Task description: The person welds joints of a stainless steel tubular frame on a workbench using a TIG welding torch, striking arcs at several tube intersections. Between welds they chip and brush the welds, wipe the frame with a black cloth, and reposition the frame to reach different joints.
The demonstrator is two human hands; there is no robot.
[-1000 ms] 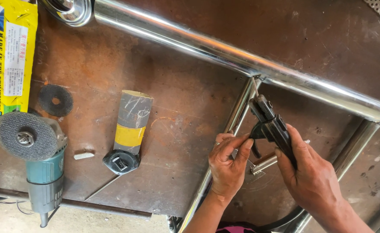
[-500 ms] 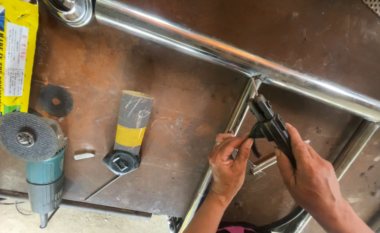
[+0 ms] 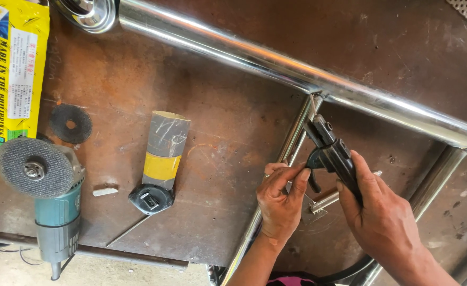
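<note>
My right hand [image 3: 386, 218] grips a black pistol-shaped tool [image 3: 330, 150] whose nose points up at the joint where a thin steel bar [image 3: 296, 139] meets the thick shiny tube [image 3: 276, 64]. My left hand [image 3: 280, 198] rests on the thin bar, its fingertips pinched at the tool's black trigger lever. A short steel stub [image 3: 326, 200] lies between the two hands.
A teal angle grinder [image 3: 45, 193] with a grey disc lies at the left, beside a loose black disc [image 3: 70, 123], a yellow packet [image 3: 12, 74], a grey-and-yellow block [image 3: 163, 147], a black tape measure [image 3: 151, 198] and a chalk piece [image 3: 105, 191]. The rusty table's edge [image 3: 111, 254] runs along the bottom left.
</note>
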